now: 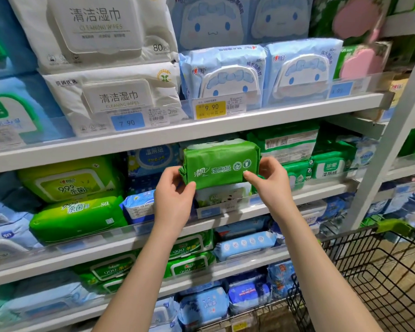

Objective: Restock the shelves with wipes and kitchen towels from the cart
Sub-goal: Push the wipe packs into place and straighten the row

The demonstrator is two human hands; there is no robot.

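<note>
Yellow price tag [210, 107] marked 9.90; blue price tag [127, 122] marked 7.90 to its left, slightly lower.

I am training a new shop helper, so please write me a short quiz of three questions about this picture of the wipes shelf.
1. True or false: the left hand and the right hand both hold the green pack.
2. Which price is on the yellow tag? A 7.90, B 9.90, C 5.90.
3. Fill the gap: the cart stands on the person's ___ side.
Key: 1 true; 2 B; 3 right.
</note>
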